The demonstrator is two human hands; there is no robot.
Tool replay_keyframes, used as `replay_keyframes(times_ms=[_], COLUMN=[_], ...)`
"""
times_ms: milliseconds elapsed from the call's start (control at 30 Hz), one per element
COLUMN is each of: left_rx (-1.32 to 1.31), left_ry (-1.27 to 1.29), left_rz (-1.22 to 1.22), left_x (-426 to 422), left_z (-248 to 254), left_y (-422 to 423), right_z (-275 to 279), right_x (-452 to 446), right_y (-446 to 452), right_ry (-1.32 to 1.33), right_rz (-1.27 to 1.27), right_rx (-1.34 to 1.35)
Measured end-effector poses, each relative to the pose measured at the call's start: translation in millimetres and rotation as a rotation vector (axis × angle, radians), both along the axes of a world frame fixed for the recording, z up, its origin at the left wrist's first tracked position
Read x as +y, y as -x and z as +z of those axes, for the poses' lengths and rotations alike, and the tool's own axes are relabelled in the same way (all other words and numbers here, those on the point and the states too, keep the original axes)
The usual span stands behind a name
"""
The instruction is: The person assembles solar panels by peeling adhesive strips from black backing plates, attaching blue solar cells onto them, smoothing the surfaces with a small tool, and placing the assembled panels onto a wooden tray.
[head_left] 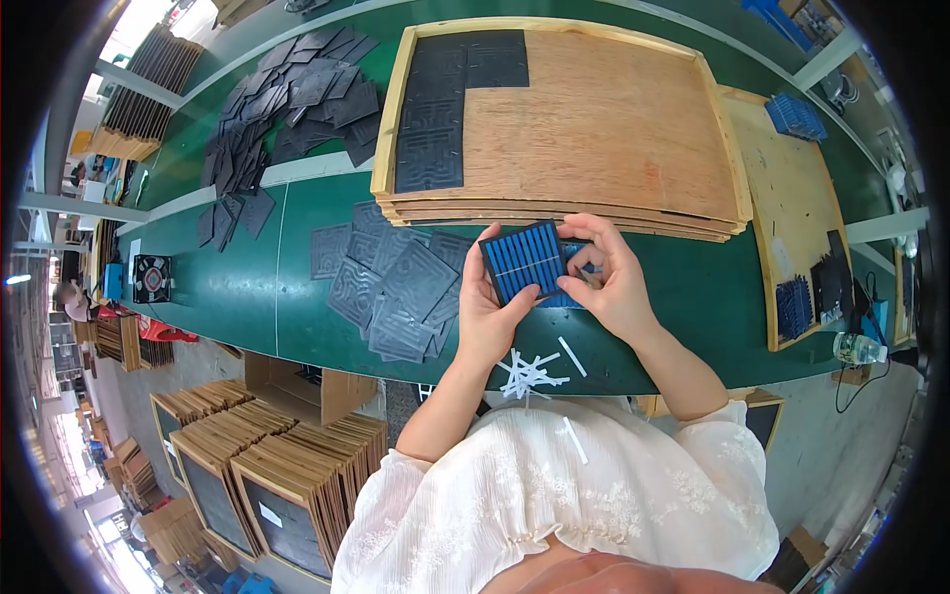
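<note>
White blouse [643,495], nearest the camera, at 6 o'clock; 1 loose white strip [575,441] lies on it. Clock positions are read from the held panel.

Grip: 1 blue-striped panel [524,259], dark-edged and slightly tilted, held by 2 hands. Left hand [487,312] closed on its left side, thumb across the lower face, fingers mostly hidden behind. Right hand [612,282] part-curled at its right side, thumb at the lower right corner, index finger near the upper right corner. More blue material [586,259] shows behind and below the right side; count not readable.

At 6 o'clock, just beyond the panel: 1 heap of white strips [529,376], overlapping, exact count not possible; 1 separate strip [572,356] beside it. At 9 o'clock, near the left hand: 1 spread of dark squares [401,287], many, overlapping. At 10 o'clock, farther out: 1 larger dark pile [317,84].

At 12 to 1 o'clock: 1 wood-rimmed tray [604,124] atop others, dark pieces [430,129] along its left side and upper left.

At 3 o'clock: 1 pale board [777,198] bearing 2 blue stacks [795,117]. Past it, 1 clear bottle [859,348]. All on a green table [223,297]; 1 small fan [151,279] at 9 o'clock.
</note>
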State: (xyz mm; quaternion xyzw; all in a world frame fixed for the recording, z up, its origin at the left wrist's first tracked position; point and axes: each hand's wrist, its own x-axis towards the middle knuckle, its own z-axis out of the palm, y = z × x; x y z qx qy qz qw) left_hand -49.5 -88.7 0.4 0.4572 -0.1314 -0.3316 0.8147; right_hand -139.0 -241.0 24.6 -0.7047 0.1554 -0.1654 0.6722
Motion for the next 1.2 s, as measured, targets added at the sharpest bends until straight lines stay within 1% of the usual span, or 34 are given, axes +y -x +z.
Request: replay_keyframes(times_ms=[167, 267, 367, 467, 567, 667, 700, 767, 867, 900, 1000, 1100, 1200], left_rx=[-0.055, 0.028, 0.287, 0.190, 0.109, 0.059, 0.030, 0.070, 0.149, 0.178, 0.223, 0.300, 0.029], left_ry=[-0.037, 0.115, 0.242, 0.200, 0.120, 0.050, 0.049, 0.099, 0.169, 0.194, 0.246, 0.280, 0.151], left_rz=[0.016, -0.082, -0.120, -0.140, -0.173, -0.224, -0.240, -0.237, -0.215, -0.205, -0.211, -0.195, -0.026], left_x=[0, 3, 5, 4, 4, 5, 5, 6, 8, 8, 9, 8, 4], left_z=[0, 4, 4, 5, 2, 0, -2, -3, 3, 4, 3, 6, -1], left_y=[1, -1, -4, -2, 3, 7, 6, 6, 2, 0, -2, -3, -1], right_z=[5, 4, 0, -3, 8, 3, 3, 3, 4, 3, 6, 13, 9], right_x=[4, -1, -11, -12, -3, 3, 2, -5, -18, -22, -30, -28, -30], right_y=[-1, 0, 2, 2, -3, -6, -6, -4, 0, 1, 6, 7, 7], right_ry=[0.089, 0.120, 0.039, 0.037, 0.306, 0.346, 0.332, 0.307, 0.094, 0.097, -0.089, -0.149, -0.227], right_rz=[-0.035, -0.049, -0.010, 0.004, -0.041, -0.096, -0.091, -0.076, -0.071, -0.070, -0.011, -0.029, -0.070], right_rx=[0.026, -0.037, -0.003, -0.081, 0.003, 0.002, 0.013, 0.034, 0.066, 0.034, 0.092, 0.113, 0.079])
